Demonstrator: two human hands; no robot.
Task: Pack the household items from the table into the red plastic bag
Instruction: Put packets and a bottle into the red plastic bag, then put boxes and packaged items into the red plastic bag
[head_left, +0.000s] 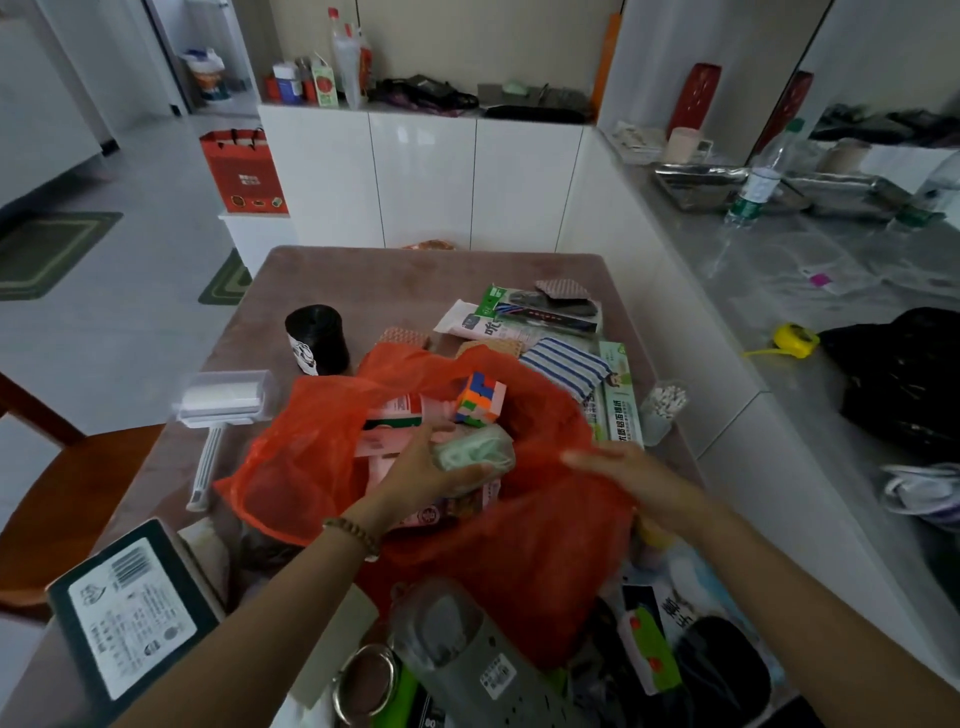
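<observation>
The table (332, 275) is crowded near the person and bare only at its far end. The red plastic bag (519, 545) lies open in the middle of it, already holding pink boxes (395, 415) and a puzzle cube (480, 399). The step in hand appears to be loading: the left hand (421, 478) is inside the bag's mouth, closed around a clear packet of pale green pieces (475, 452), perhaps clips. The right hand (623, 478) rests on the bag's right rim with fingers spread, pressing rather than gripping. Next, the packet needs letting go among the boxes. A lint roller (221, 415), a black roll (317, 338) and a striped cloth (566, 366) wait just beside the bag, within easy reach.
</observation>
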